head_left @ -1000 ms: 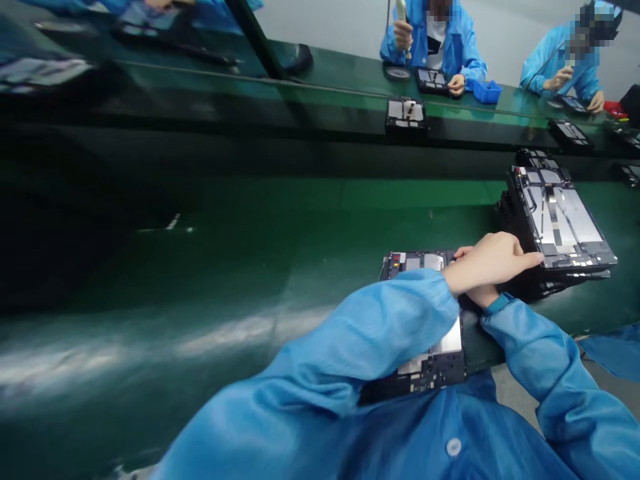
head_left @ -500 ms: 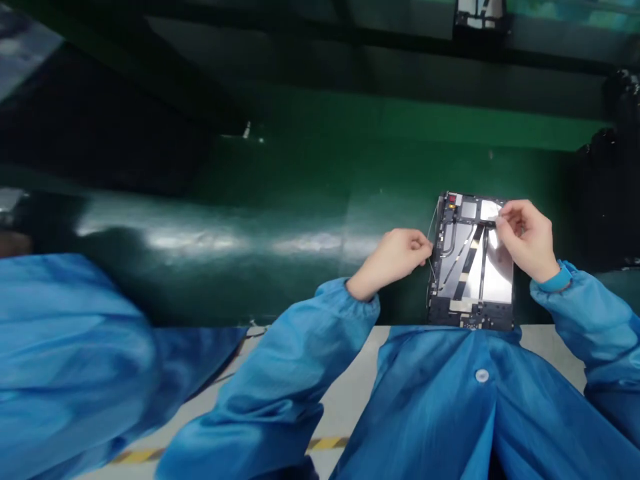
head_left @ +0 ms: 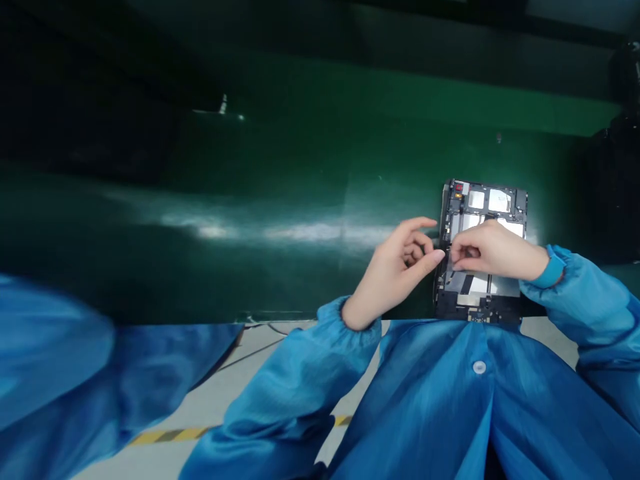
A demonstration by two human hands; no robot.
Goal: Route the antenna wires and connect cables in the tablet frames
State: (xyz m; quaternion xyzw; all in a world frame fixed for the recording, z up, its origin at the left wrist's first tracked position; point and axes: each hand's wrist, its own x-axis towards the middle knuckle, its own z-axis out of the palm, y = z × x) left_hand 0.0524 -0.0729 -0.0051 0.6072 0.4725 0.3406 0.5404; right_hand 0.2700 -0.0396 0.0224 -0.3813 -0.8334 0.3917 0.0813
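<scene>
An opened tablet (head_left: pixel 505 230) lies on the green bench near its front edge, its inner boards, flat cables and silvery panels showing. Beside its left edge, my left hand (head_left: pixel 395 270) has thumb and forefinger spread, the thumb tip close to the tablet's frame; no held object shows. My right hand (head_left: pixel 495 248) reaches across the tablet from the right, fingers pinched together over its left part. Whatever lies in that pinch is too small or hidden to make out. The hand covers the middle of the tablet.
The green bench (head_left: pixel 300 180) runs across the view. Dark bulky items (head_left: pixel 613 193) stand at its right end. At the left, another person's blue sleeve (head_left: pixel 50 347) is near the bench's front edge. A small pale object (head_left: pixel 223 104) sits at the back left.
My left hand has loosened from a pinch near a thin wire at the tablet's left side. My right hand has moved left and down from the tablet's upper right. The view has shifted slightly.
</scene>
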